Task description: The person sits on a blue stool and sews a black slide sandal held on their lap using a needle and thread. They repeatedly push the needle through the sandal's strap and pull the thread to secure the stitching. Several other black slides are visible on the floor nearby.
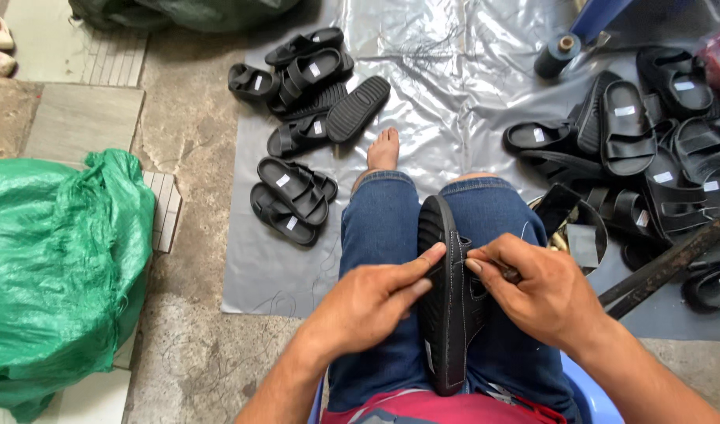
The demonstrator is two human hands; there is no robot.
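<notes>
1. Across my knees lies a black sandal, pinched between my left hand and right hand, fingers closed on its strap.
2. Under my foot, a grey plastic sheet covers the concrete floor.
3. Sandal piles flank me; a green sack sits left.

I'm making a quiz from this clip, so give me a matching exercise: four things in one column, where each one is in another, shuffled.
Things:
1. sandal held by both hands
2. green plastic sack
3. thread spool
4. bare foot

Places:
A. top of the view, on the sheet's far edge
B. on the grey plastic sheet, ahead of the knees
C. on the lap, between left hand and right hand
D. on the floor at the left

Pairs: 1-C, 2-D, 3-A, 4-B
</notes>
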